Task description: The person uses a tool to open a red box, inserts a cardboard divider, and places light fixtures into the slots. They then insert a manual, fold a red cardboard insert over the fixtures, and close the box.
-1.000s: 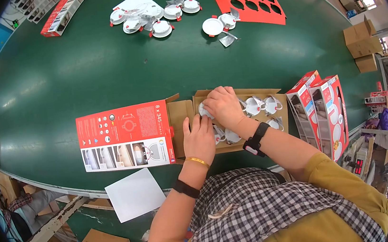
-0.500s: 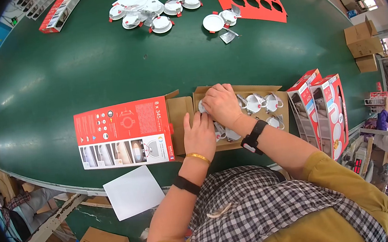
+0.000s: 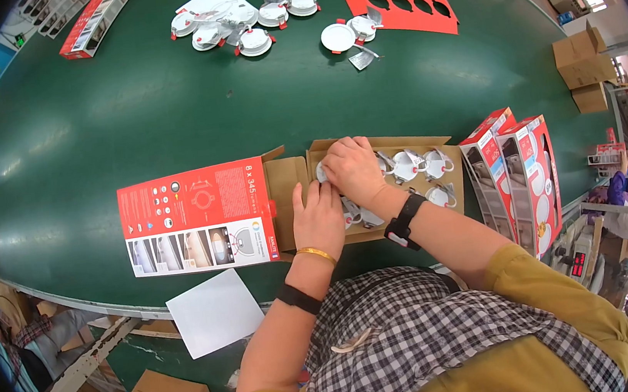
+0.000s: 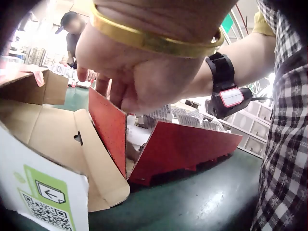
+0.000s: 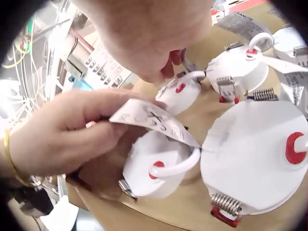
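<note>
Curled right fingers (image 3: 338, 152) grip a white lamp (image 5: 180, 99); left fingers (image 3: 315, 197) extend nearly straight.

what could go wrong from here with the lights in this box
The printed tag beside the left hand might get creased. A spring clip on the light nearest the right wrist camera could snag a nearby cable. The white sheet by the edge of the green table might get knocked off.

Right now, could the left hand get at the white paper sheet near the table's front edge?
Probably yes: nothing visible lies on the sheet, though the left hand is at the open box and would have to draw back first.
</note>
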The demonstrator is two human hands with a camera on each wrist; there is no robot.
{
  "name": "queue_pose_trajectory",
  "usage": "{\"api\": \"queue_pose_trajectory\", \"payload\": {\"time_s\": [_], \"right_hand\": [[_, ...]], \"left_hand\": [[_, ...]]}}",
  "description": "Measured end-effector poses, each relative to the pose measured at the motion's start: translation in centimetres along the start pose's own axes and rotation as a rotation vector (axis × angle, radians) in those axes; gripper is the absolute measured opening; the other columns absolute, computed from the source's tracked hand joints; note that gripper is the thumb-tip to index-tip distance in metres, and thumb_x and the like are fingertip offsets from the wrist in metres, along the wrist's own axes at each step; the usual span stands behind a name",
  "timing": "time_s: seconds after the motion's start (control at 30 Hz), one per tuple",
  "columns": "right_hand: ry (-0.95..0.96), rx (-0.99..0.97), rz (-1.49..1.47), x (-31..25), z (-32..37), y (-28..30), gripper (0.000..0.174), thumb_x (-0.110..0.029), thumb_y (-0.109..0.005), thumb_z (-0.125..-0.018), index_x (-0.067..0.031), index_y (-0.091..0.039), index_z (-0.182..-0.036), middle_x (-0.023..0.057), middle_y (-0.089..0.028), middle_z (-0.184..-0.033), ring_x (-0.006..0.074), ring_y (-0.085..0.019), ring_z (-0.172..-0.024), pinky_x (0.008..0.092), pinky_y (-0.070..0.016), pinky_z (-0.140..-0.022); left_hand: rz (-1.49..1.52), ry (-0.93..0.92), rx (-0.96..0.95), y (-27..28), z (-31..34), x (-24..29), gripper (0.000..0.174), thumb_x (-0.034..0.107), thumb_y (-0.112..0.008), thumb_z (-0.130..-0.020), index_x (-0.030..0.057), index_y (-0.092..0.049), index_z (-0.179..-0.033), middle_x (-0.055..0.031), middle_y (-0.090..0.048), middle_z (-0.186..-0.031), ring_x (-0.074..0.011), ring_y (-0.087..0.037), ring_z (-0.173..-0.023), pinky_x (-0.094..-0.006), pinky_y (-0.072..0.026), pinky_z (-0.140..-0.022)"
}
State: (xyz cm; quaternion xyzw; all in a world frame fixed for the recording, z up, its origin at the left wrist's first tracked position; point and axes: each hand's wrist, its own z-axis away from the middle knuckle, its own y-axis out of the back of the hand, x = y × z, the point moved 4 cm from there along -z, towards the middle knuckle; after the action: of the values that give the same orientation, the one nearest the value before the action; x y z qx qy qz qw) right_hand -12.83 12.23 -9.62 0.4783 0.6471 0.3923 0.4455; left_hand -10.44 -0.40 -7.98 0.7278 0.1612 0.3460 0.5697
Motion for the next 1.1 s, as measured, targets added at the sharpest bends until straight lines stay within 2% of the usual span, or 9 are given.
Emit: {"api": "queue_pose_trajectory", "payload": {"time_s": [0.13, 0.2, 0.4, 0.57, 0.77, 0.83, 0.93, 1.1], "right_hand": [[-0.008, 0.093, -0.151, 1.2, 0.2, 2.3, 0.006, -0.016, -0.07, -0.081, -0.0112, -0.071, -0.083, 0.0006, -0.065, -0.089, 0.0217, -0.06, -0.097, 0.0386, -0.0414, -0.087], [-0.164, 0.152, -0.176, 2.6, 0.6, 4.8, 0.01, -0.015, -0.074, -0.081, -0.0114, -0.072, -0.09, 0.0003, -0.067, -0.093, 0.0213, -0.061, -0.098, 0.038, -0.0411, -0.087], [-0.265, 0.144, -0.148, 6.5, 4.2, 8.1, 0.01, -0.011, -0.075, -0.08, -0.0113, -0.072, -0.09, 0.0009, -0.066, -0.09, 0.0218, -0.061, -0.094, 0.0381, -0.0411, -0.087], [-0.326, 0.125, -0.152, 7.2, 6.2, 8.2, 0.009, -0.011, -0.074, -0.08, -0.0111, -0.072, -0.088, 0.0014, -0.065, -0.089, 0.023, -0.06, -0.094, 0.0388, -0.0409, -0.087], [-0.284, 0.102, -0.168, 6.5, 6.0, 7.2, 0.007, -0.012, -0.074, -0.08, -0.011, -0.071, -0.086, 0.001, -0.064, -0.091, 0.0226, -0.059, -0.097, 0.0396, -0.0411, -0.089], [-0.176, 0.092, -0.11, 6.1, 5.5, 6.5, 0.009, -0.012, -0.073, -0.078, -0.0112, -0.071, -0.087, 0.0005, -0.064, -0.092, 0.0218, -0.058, -0.098, 0.0397, -0.0412, -0.092], [-0.127, 0.057, -0.102, 5.6, 4.8, 5.4, 0.009, -0.013, -0.072, -0.078, -0.0111, -0.071, -0.086, 0.0001, -0.063, -0.092, 0.0212, -0.058, -0.099, 0.0398, -0.0413, -0.093], [-0.176, 0.075, -0.125, 5.4, 4.8, 6.8, 0.009, -0.014, -0.072, -0.078, -0.0117, -0.072, -0.087, 0.0001, -0.062, -0.092, 0.0215, -0.058, -0.1, 0.0396, -0.0411, -0.093]], "left_hand": [[-0.037, -0.022, 0.008, -0.3, 0.1, -0.1, 0.036, 0.015, -0.057, -0.088, 0.001, -0.063, -0.12, -0.0067, -0.061, -0.119, -0.0223, -0.05, -0.123, -0.0494, -0.0266, -0.116], [-0.054, -0.021, -0.014, -0.4, 0.1, 0.0, 0.035, 0.015, -0.056, -0.089, 0.0021, -0.064, -0.12, -0.0054, -0.061, -0.118, -0.0217, -0.05, -0.124, -0.0494, -0.0267, -0.116], [-0.045, -0.014, -0.018, -0.4, 0.0, 0.0, 0.032, 0.014, -0.056, -0.089, 0.0042, -0.064, -0.118, -0.0039, -0.062, -0.119, -0.0213, -0.052, -0.122, -0.0499, -0.0292, -0.114], [-0.01, -0.007, -0.031, -0.3, -0.1, 0.0, 0.032, 0.01, -0.056, -0.088, 0.0058, -0.064, -0.119, -0.0045, -0.063, -0.122, -0.0222, -0.054, -0.122, -0.0508, -0.0293, -0.113], [0.127, -0.042, 0.048, 0.8, -0.7, 1.3, 0.031, 0.01, -0.058, -0.087, 0.0085, -0.065, -0.117, -0.0038, -0.064, -0.117, -0.0206, -0.056, -0.117, -0.0493, -0.0303, -0.111], [0.16, -0.071, 0.037, 1.2, -1.5, 2.8, 0.03, 0.011, -0.06, -0.086, 0.0085, -0.066, -0.115, -0.0036, -0.064, -0.114, -0.0211, -0.056, -0.114, -0.0489, -0.031, -0.11], [0.177, -0.104, 0.028, 0.6, -2.3, 4.3, 0.029, 0.014, -0.063, -0.083, 0.0084, -0.068, -0.111, -0.0031, -0.064, -0.11, -0.0219, -0.056, -0.11, -0.0481, -0.0321, -0.108], [0.205, -0.119, 0.05, 1.6, -2.0, 3.8, 0.025, 0.014, -0.064, -0.083, 0.0078, -0.069, -0.107, -0.0037, -0.064, -0.105, -0.0225, -0.057, -0.106, -0.0462, -0.0377, -0.103]]}}
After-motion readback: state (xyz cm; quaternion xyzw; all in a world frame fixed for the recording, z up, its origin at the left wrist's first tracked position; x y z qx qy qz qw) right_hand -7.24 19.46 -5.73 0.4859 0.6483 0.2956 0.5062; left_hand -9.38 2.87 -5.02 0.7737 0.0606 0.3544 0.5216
